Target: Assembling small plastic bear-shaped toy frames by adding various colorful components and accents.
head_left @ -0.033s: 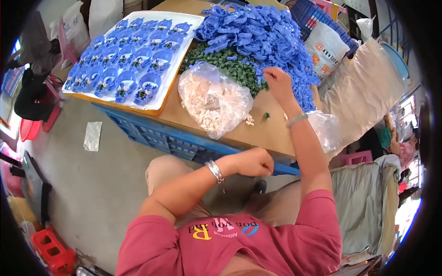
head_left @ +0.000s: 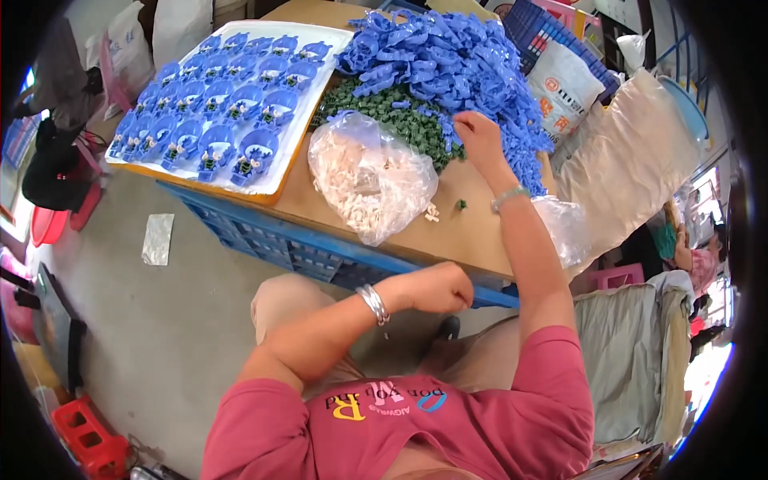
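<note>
Your right hand has reached slightly farther over the brown tabletop, its fingers bent and close together beside the heap of small dark-green plastic pieces and the large pile of shiny blue plastic pieces; whether they grip anything, you cannot tell. Your left hand is curled narrow near the table's front edge, its contents hidden, with the clear plastic bag of cream-coloured pieces lying beyond it.

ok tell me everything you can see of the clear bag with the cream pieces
The bag is thin, crinkled, see-through plastic, bulging with small cream pieces. It sits slumped on the brown tabletop, reaching the near edge, its far side apparently against the green pile. A few pieces lie just right of it.
</note>
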